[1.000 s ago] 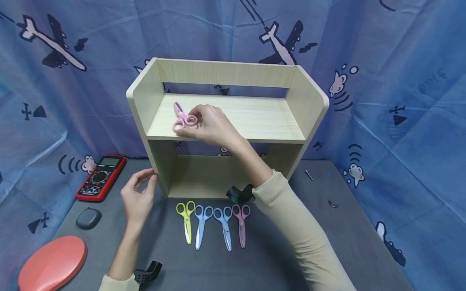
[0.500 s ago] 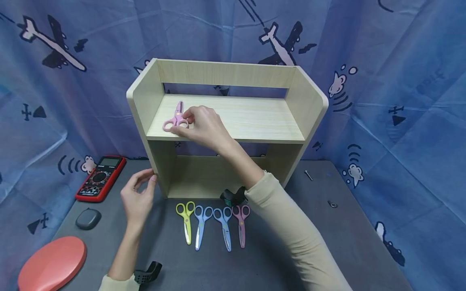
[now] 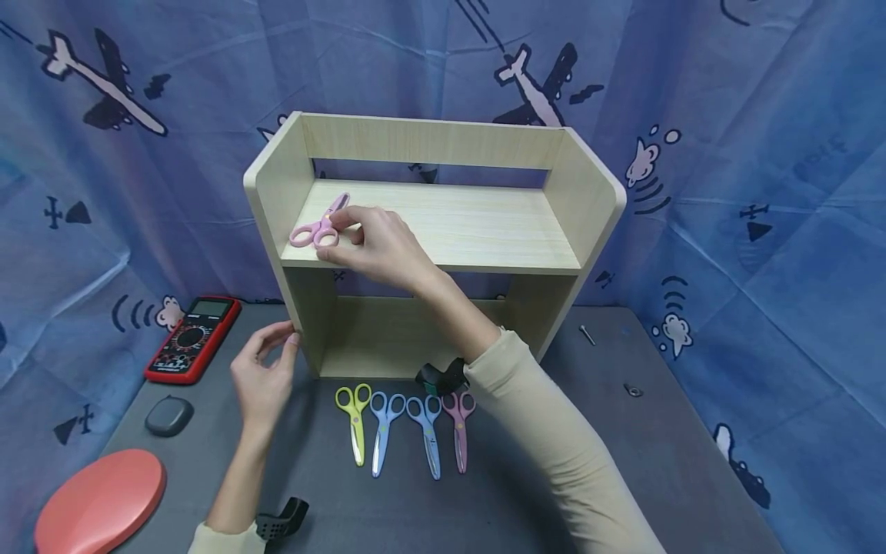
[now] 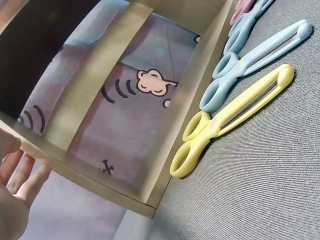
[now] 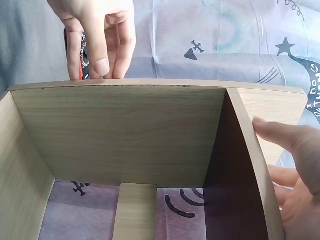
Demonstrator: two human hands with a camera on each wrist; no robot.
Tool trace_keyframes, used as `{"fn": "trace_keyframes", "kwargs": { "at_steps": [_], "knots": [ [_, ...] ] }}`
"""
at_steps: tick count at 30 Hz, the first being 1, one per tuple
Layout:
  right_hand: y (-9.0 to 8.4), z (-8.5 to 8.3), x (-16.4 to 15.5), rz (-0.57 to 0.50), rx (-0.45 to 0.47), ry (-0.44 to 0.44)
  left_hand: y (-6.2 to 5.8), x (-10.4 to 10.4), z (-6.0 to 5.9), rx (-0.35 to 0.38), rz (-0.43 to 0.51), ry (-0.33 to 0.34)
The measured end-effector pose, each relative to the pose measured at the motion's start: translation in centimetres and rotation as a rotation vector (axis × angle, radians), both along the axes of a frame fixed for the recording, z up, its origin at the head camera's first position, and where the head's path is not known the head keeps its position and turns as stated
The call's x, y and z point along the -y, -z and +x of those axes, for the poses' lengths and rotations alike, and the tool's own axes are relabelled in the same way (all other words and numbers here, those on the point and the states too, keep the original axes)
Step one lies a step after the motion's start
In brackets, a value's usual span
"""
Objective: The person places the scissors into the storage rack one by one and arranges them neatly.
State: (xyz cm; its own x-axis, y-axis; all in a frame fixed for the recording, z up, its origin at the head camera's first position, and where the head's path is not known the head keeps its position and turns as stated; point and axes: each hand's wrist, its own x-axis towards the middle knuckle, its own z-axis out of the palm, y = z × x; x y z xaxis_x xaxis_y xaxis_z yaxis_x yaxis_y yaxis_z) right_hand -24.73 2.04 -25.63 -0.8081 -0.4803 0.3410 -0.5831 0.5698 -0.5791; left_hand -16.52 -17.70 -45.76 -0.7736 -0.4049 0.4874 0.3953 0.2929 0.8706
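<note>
From the head view, the right hand (image 3: 384,246) reaches over the upper board of the wooden shelf (image 3: 443,223) and its fingers pinch the pink scissors (image 3: 317,225) by the handle end; the scissors lie at the left front of that board, blades pointing back and to the right. The left hand (image 3: 263,377) sits at the lower left corner of the shelf, fingers loosely curled, fingertips against the side panel, holding nothing. The right wrist view does not show the pink scissors at all: it looks along the shelf's inside, with the left hand seen at the far panel's edge and the right hand's fingers (image 5: 280,135) lying on the near edge. The left wrist view gives what the head view shows only small: the yellow scissors (image 4: 225,122) close up on the grey worktop (image 3: 526,492), just beside the shelf's base, with two blue scissors (image 4: 255,60) next to them. On the worktop a fourth pair, pink (image 3: 459,431), is partly covered by the right sleeve. A red multimeter (image 3: 192,338), a dark mouse (image 3: 168,416) and a red oval pad (image 3: 100,500) lie to the left.
</note>
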Motion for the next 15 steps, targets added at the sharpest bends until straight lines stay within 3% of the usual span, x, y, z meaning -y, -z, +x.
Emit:
{"fn": "trace_keyframes", "kwargs": {
  "at_steps": [10,15],
  "knots": [
    [-0.13,0.05,-0.21,0.115,-0.029,-0.036,0.04,0.04,0.04,0.005,0.008,0.007],
    [-0.22,0.18,-0.31,0.119,-0.018,-0.038,-0.05,0.06,0.13,0.008,0.008,0.010]
  ]
}}
